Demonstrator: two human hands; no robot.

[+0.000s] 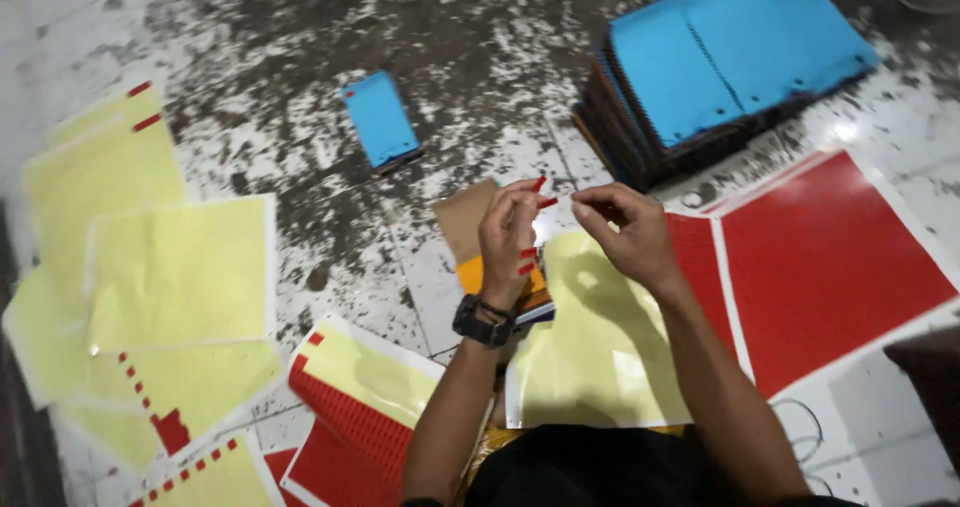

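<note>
The left hand (pixel 508 235) and the right hand (pixel 628 229) meet in the air above the speckled floor (pixel 300 47), each pinching an end of a small red sticker strip (pixel 546 203), with more red strips stuck along the left fingers. The strip is short, narrow and bright red. Beneath the hands lies a pale yellow backing sheet (pixel 590 357), beside a big red sticker sheet (pixel 830 257).

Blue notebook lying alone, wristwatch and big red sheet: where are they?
blue notebook (pixel 379 118), head view, middle of its cover
wristwatch (pixel 482 321), head view, its black band
big red sheet (pixel 830 267), head view, its red middle
</note>
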